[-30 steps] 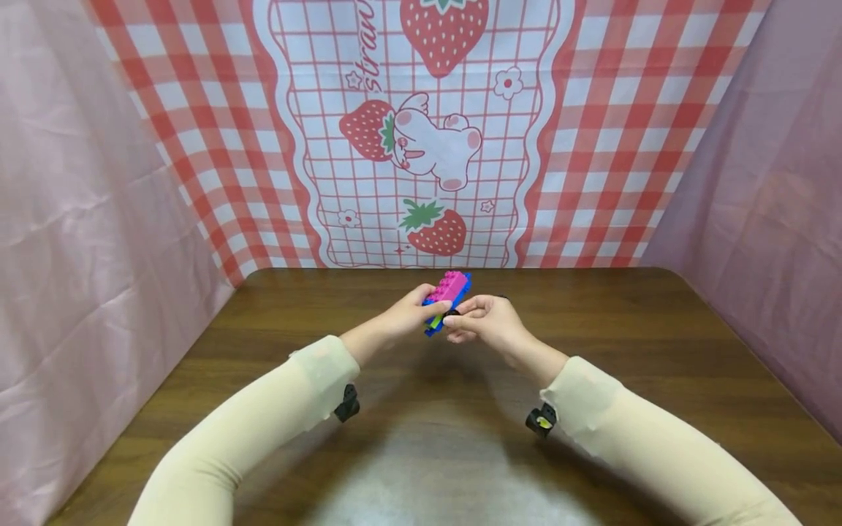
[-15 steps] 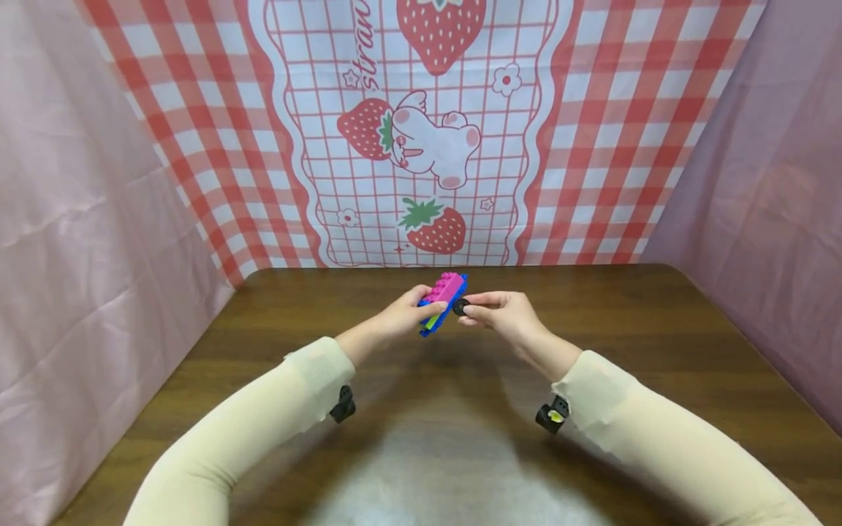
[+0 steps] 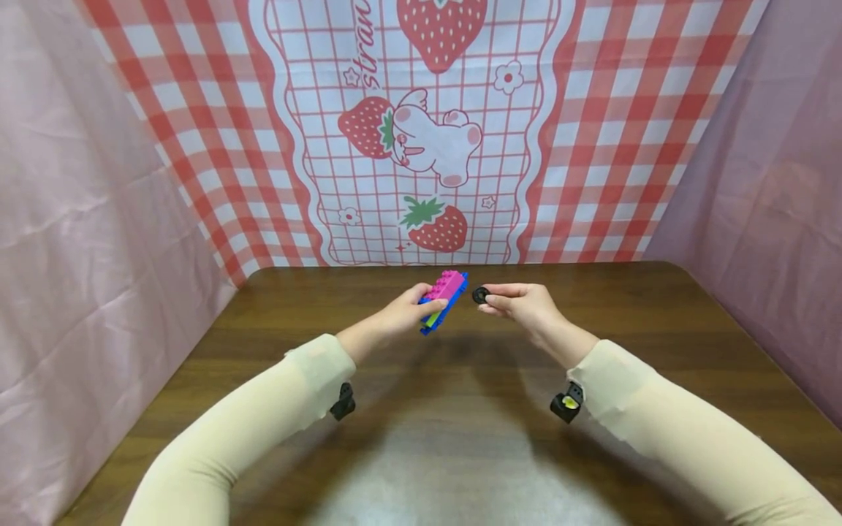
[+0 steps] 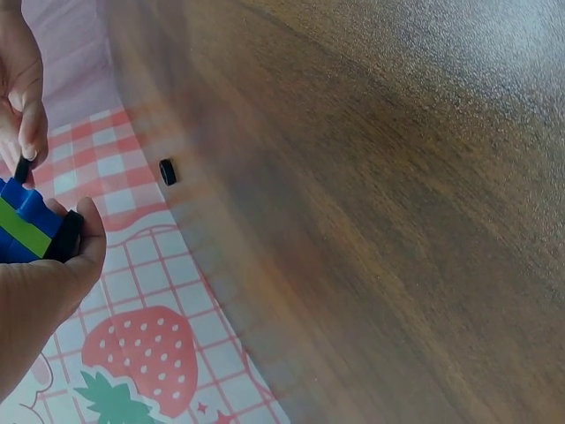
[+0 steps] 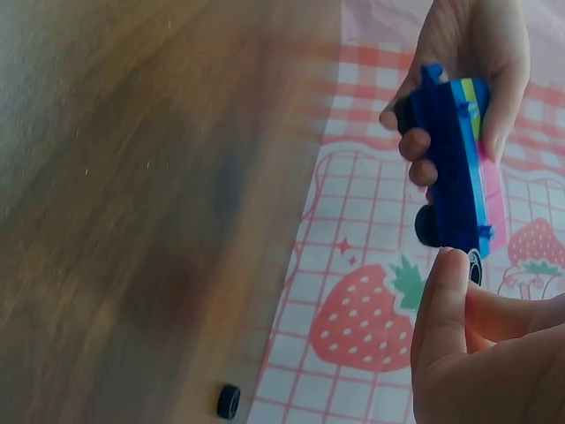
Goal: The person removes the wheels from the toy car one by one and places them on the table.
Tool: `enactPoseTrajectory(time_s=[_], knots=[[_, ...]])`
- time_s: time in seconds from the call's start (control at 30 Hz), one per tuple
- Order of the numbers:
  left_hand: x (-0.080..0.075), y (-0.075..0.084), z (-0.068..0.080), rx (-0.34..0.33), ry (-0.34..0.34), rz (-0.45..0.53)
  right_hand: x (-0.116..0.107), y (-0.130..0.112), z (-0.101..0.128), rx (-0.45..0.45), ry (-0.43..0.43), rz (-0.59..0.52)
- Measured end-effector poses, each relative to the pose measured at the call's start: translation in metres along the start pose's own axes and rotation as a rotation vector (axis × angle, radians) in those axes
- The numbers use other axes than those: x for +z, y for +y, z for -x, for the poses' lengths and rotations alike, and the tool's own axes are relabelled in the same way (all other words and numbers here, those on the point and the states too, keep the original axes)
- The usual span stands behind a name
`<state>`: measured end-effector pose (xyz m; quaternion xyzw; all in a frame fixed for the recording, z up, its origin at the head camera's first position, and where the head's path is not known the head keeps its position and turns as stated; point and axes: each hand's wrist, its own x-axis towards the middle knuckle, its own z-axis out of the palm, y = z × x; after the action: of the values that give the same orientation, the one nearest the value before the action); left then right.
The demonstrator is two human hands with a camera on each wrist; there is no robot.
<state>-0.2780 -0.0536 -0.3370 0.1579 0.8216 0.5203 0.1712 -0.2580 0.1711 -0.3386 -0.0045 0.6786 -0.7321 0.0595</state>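
Note:
My left hand (image 3: 400,315) grips a toy brick car (image 3: 451,286) above the table, thumb across its side. The car has a pink studded brick over a lime green layer and a blue chassis (image 5: 450,168). In the right wrist view, black wheels (image 5: 426,226) show along its far side, while bare blue stubs (image 5: 485,232) stick out on the near side. Just right of the car, my right hand (image 3: 531,310) pinches a black wheel (image 3: 480,295) between thumb and fingers. A gap separates wheel and car in the head view.
Another small black wheel (image 4: 168,172) lies on the wooden table (image 3: 421,438) near its far edge; the right wrist view shows this loose wheel (image 5: 229,402) too. Behind the table hangs a red checked strawberry cloth (image 3: 434,131), with pink curtains (image 3: 99,219) at the sides.
My right hand has drawn right and slightly away from the car, carrying the black wheel, which was at the car's side a second ago. The left hand and car have barely shifted.

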Motion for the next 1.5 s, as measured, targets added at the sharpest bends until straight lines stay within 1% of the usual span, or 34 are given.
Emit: enactPoseTrajectory(time_s=[0.13, 0.5, 0.63, 0.87, 1.0, 1.13, 1.27, 1.5], knots=[[-0.001, -0.001, 0.001, -0.014, -0.004, 0.01, -0.006, -0.001, -0.002, 0.023, 0.01, 0.009], [-0.002, -0.001, 0.005, 0.003, 0.006, 0.019, -0.029, -0.001, -0.014, 0.096, 0.046, 0.07], [-0.003, -0.001, 0.006, -0.004, 0.005, 0.027, -0.039, 0.0, -0.023, 0.113, 0.057, 0.074], [-0.006, 0.002, 0.008, 0.021, 0.003, -0.001, -0.054, 0.003, -0.042, 0.138, 0.089, 0.137], [-0.005, 0.002, 0.009, 0.027, -0.001, -0.02, -0.064, 0.008, -0.054, 0.142, 0.126, 0.101], [-0.004, 0.001, 0.01, 0.039, -0.001, -0.033, -0.071, 0.013, -0.063, 0.154, 0.17, 0.013], [-0.003, 0.001, 0.01, 0.052, 0.005, -0.035, -0.078, 0.017, -0.07, 0.181, 0.215, -0.05], [-0.004, 0.002, 0.011, 0.036, -0.005, -0.04, -0.084, 0.026, -0.077, 0.203, 0.267, -0.079]])
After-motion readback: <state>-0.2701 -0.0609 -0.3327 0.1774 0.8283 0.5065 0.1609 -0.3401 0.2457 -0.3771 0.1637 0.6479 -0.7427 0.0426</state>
